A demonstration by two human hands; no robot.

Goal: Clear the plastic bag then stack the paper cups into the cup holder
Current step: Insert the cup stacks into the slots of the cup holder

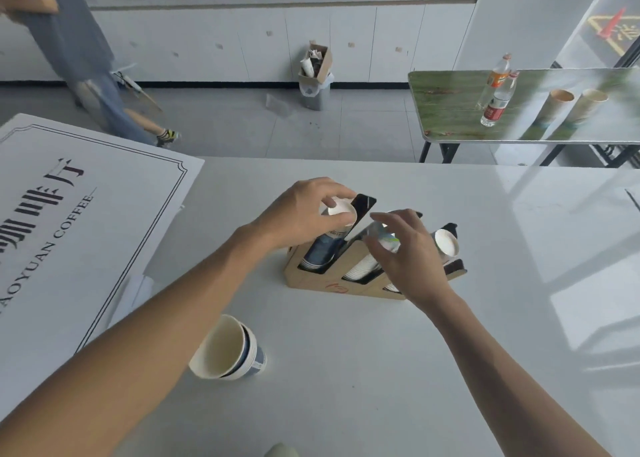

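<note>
Both bare forearms reach forward from the near edge, converging toward the middle. The left hand point(304, 210) is palm down, its fingers and thumb curled closed in a pinch. The right hand point(412, 248), just to its right and slightly nearer, arches with fingers bent downward, gripping.

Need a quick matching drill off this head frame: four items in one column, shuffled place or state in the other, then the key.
Items:
1. left hand
2. right hand
3. loose cup stack
4. water bottle

Places or states:
A. standing on the green table
B. lying on its side on the white counter, near the left forearm
C. over the middle slot of the cup holder
D. grip on the blue cup stack in the left slot

Pairs: 1-D, 2-C, 3-B, 4-A
</note>
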